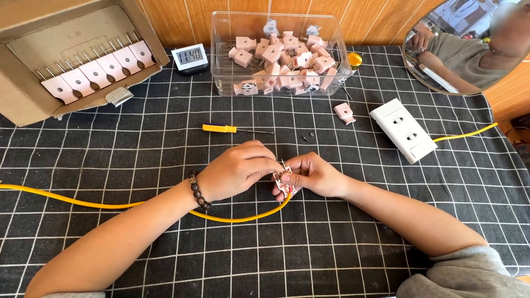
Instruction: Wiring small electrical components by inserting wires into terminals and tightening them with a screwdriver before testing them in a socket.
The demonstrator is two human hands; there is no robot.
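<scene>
Fingers [264, 165] of both hands pinch a small pink plug [285, 184] between them, so left hand [234, 171] and right hand [316, 175] meet right over the middle of the table [331, 248]. Yellow cable [110, 203] runs from the plug off to the left under the left wrist. Yellow screwdriver [220, 128] lies just behind the hands, white socket strip [403, 130] off to the right, and a clear tub of pink plugs [279, 55] sits further back.

Head camera looks steeply down, close over the table [331, 259].
</scene>
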